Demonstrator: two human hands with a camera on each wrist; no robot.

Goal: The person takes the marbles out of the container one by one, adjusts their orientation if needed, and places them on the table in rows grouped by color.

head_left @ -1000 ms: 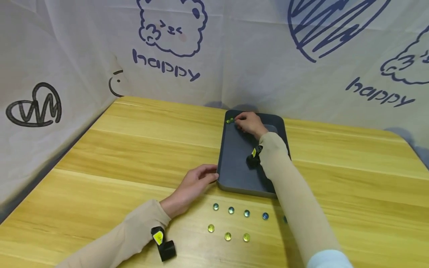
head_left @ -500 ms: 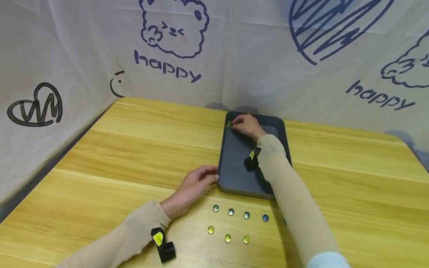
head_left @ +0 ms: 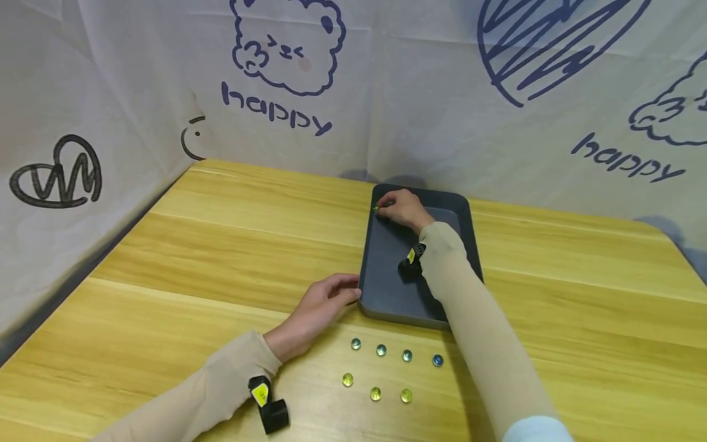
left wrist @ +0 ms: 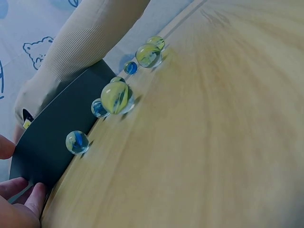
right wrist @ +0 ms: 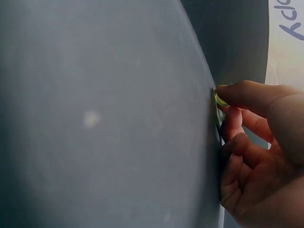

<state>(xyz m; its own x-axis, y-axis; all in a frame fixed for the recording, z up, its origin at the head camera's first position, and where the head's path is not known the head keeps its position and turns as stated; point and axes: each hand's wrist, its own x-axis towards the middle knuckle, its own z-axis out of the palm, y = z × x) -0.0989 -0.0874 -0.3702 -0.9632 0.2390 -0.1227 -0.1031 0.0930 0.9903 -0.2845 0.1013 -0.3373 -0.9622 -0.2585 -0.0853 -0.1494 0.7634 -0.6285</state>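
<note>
My right hand reaches into the far left part of a dark grey tray. Its thumb and fingertips pinch a yellow-green marble beside the tray's left wall, as the right wrist view shows. Green glass shows just below it there, partly behind the fingers. Against the near left corner of the tray rests my left hand, its fingers touching the outer wall without wrapping round it. Several blue marbles lie in a row in front of the tray. Nearer me is a row of yellow-green marbles.
The tray stands on a wooden table, its far end close to a white cloth backdrop with drawings. A black wrist camera hangs by my left sleeve. My right forearm crosses the tray's right side.
My right hand has shifted slightly left and nearer along the tray's left wall, now covering most of the marbles there. A blue marble at the right is now hidden by the forearm. My left hand stays put.
</note>
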